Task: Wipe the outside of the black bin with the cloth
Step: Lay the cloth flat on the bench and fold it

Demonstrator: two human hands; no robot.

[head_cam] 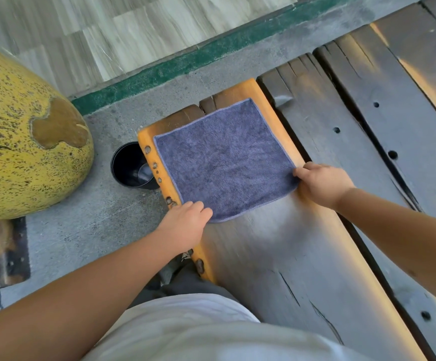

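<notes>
Cloth (224, 160) spread flat on the end of a dark wooden bench (303, 256), both hands at its near corners.

The left hand (185, 222) pinches the near-left corner, and the right hand (321, 183) grips the near-right one. The bin (128, 165) stands upright on the grey concrete floor (81, 230) just beside the bench end, partly hidden by its orange edge. A speckled yellow boulder (16, 139) bulges at the left; pale planks (107, 35) lie beyond a green strip (185, 63).
</notes>
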